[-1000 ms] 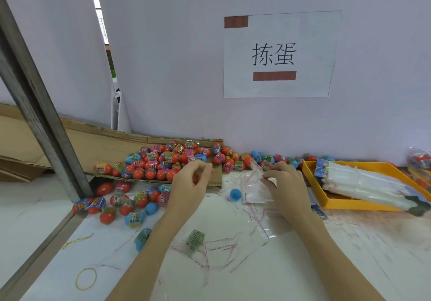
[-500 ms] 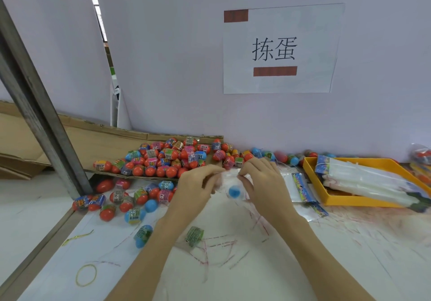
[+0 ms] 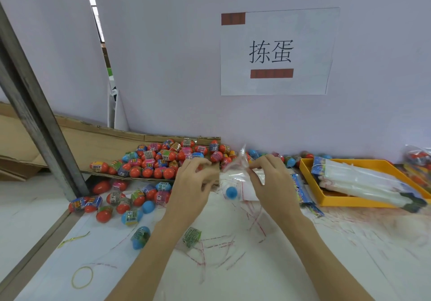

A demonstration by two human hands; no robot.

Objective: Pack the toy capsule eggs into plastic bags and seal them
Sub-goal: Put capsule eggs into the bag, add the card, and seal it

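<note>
White tabletop [image 3: 303, 265] strewn with red strips. At 10 o'clock, cardboard flat [image 3: 98, 144] heaped with capsule eggs [image 3: 163, 160]; more spilled below. At 3 o'clock, yellow tray [image 3: 326, 201] of folded bags. Both forearms reaching in from 6 o'clock. Left hand [image 3: 193, 188] palm down, fingers curled near the heap; whether holding an egg, cannot tell. Right hand [image 3: 270, 181], fingers pinching clear plastic bag [image 3: 235, 167], lifted at centre. Blue egg [image 3: 231, 192] beneath it.
</note>
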